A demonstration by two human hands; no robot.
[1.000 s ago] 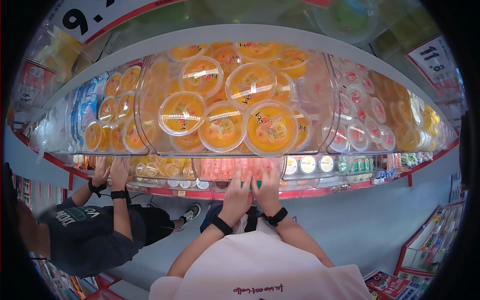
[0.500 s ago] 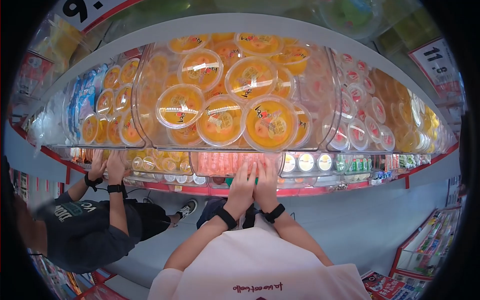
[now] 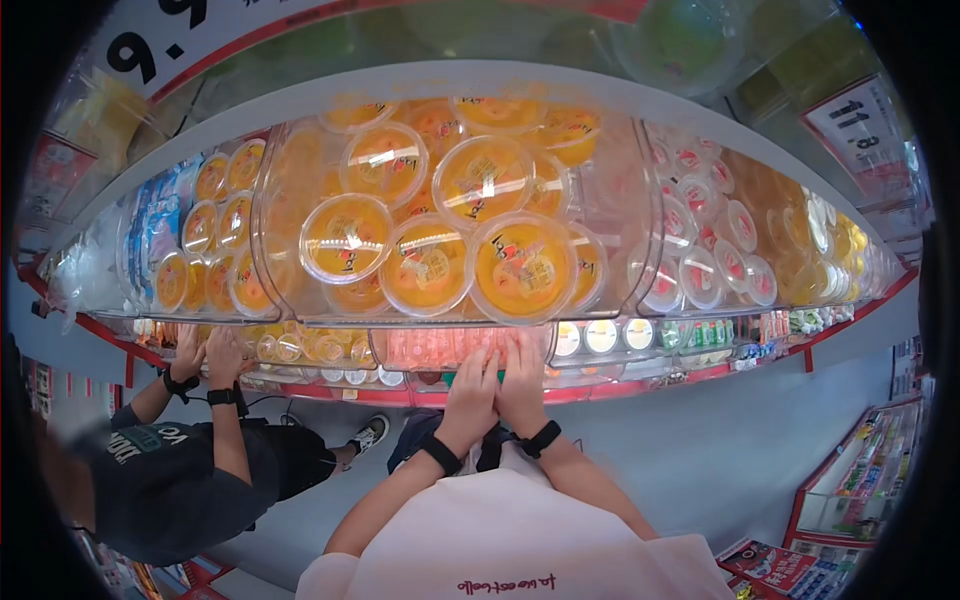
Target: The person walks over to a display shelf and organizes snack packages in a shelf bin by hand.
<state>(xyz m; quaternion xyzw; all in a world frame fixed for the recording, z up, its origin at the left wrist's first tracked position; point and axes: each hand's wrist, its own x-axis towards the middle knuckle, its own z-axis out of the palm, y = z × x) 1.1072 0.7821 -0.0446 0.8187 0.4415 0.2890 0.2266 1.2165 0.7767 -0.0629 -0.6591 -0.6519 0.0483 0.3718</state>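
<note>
My left hand [image 3: 470, 395] and my right hand [image 3: 521, 380] lie side by side at the front edge of a clear bin of pink packets [image 3: 425, 347]. Both have their fingers stretched forward over the packets, and no object shows in either. Whether the fingertips touch the packets I cannot tell. A bit of something green [image 3: 458, 378] peeks out by my left hand. On the tier above sit round, clear-lidded cups with orange-yellow contents [image 3: 425, 265], piled in a larger clear bin. A dark band circles each of my wrists.
At the left, another person [image 3: 175, 470] in a dark shirt rests both hands on the same display. White-lidded cups [image 3: 600, 335] stand right of the pink packets, and red-labelled cups [image 3: 702, 275] higher up. Red trim edges the shelf. Another shelf unit [image 3: 860, 470] stands at right.
The view has shifted, so the display sits slightly lower and further left in the picture. My hands stay at the pink packets' bin, fingers still outstretched.
</note>
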